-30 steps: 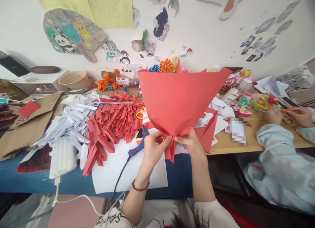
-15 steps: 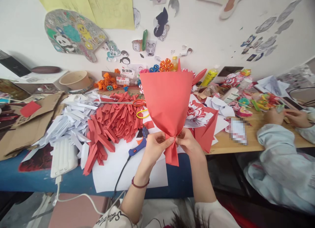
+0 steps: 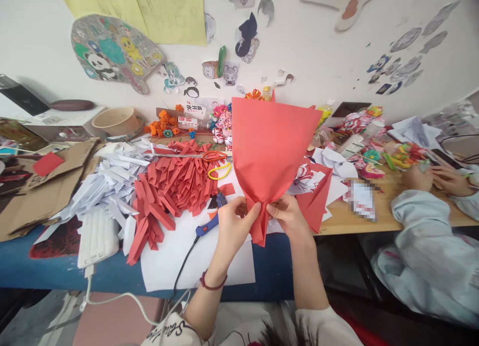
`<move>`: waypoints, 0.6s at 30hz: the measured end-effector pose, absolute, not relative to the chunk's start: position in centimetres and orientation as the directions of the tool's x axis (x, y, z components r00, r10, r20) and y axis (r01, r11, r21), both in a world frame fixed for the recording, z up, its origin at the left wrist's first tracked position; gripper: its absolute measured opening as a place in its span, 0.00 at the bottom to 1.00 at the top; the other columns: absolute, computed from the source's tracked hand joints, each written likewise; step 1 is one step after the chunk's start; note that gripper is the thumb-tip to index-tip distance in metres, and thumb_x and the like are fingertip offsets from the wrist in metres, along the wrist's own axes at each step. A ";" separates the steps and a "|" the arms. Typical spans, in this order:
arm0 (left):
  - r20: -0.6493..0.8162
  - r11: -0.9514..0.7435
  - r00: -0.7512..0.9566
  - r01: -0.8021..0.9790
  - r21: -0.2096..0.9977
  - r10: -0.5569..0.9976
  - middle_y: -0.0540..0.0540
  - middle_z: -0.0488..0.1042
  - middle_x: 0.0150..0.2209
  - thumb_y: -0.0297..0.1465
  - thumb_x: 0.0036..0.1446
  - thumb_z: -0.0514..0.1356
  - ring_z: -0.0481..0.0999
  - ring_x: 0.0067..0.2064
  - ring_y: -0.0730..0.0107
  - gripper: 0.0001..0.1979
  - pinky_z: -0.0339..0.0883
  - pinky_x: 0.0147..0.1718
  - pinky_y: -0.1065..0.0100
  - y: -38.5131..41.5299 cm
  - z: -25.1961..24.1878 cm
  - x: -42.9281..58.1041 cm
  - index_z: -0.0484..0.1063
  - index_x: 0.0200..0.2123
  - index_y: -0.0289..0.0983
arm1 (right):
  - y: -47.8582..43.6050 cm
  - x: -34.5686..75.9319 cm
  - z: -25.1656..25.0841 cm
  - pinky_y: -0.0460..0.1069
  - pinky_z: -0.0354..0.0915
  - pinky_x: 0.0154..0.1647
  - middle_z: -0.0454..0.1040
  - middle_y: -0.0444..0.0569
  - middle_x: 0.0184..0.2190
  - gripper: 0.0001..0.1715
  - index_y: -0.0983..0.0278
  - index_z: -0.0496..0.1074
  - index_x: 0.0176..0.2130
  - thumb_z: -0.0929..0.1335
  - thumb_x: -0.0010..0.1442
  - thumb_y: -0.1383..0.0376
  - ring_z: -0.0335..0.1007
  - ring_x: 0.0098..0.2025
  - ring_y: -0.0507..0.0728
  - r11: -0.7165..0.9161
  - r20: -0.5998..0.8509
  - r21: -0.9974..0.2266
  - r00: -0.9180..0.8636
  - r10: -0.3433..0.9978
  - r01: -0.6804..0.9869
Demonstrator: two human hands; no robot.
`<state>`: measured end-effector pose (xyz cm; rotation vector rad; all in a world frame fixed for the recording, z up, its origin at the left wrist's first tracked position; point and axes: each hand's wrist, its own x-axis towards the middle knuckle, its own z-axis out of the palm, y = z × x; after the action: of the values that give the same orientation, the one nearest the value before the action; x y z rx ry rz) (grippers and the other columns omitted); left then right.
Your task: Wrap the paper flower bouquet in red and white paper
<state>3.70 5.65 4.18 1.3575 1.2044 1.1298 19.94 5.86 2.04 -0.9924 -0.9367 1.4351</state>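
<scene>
A sheet of red paper [image 3: 273, 146] stands upright before me, gathered into a narrow neck low down and fanning out wide above. My left hand [image 3: 236, 222] pinches the neck from the left, thumb in front. From the other side my right hand [image 3: 290, 215] pinches it too, its fingertips partly hidden by the folds. A short pleated tail hangs below both hands. Just left of my left hand lies a blue glue gun [image 3: 210, 224] with a black cord. Behind the red sheet, to the right, a red-and-white paper flower [image 3: 305, 175] is partly covered.
Folded red paper strips [image 3: 181, 179] and white strips [image 3: 108, 179] are heaped on the left, beside a white power bank [image 3: 98, 239]. Scissors [image 3: 213, 156] lie on the red heap. Cardboard [image 3: 48, 186] is at far left. At right, another person's hands [image 3: 436, 179] work at the table.
The flared top of the red paper has swung right and leans that way, uncovering pink flowers behind its left side. Both hands keep pinching the neck.
</scene>
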 end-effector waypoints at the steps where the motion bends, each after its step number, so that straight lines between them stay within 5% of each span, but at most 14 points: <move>1: 0.024 -0.029 0.089 0.059 0.998 0.996 0.48 0.75 0.26 0.40 0.55 0.65 0.71 0.28 0.71 0.13 0.64 0.29 0.70 5.7 4.1 3.7 0.74 0.27 0.35 | 5.9 20.0 2.0 0.46 0.65 0.23 0.76 0.44 0.25 0.17 0.62 0.78 0.32 0.80 0.44 0.57 0.68 0.23 0.52 -0.081 -0.064 -0.936 -0.058 0.996 -0.343; 7: -0.078 0.097 0.147 -0.130 0.987 0.986 0.49 0.72 0.25 0.42 0.53 0.67 0.69 0.27 0.74 0.16 0.62 0.27 0.72 5.8 3.7 3.8 0.73 0.26 0.34 | 6.3 19.7 1.6 0.51 0.73 0.44 0.81 0.48 0.36 0.16 0.59 0.80 0.35 0.80 0.47 0.56 0.78 0.38 0.57 -0.022 -0.008 -0.923 -0.037 0.999 -0.383; 18: 0.021 -0.023 0.019 0.111 0.994 1.000 0.49 0.72 0.25 0.43 0.57 0.64 0.68 0.27 0.73 0.17 0.62 0.28 0.70 5.5 3.6 4.0 0.72 0.27 0.35 | 6.2 19.4 1.3 0.47 0.73 0.41 0.82 0.44 0.34 0.09 0.58 0.81 0.32 0.80 0.48 0.63 0.79 0.36 0.54 0.063 0.037 -0.934 0.079 0.996 -0.351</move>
<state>4.01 5.47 3.63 1.3161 1.2670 1.1579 19.40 6.15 1.28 -0.9385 -0.9157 1.2707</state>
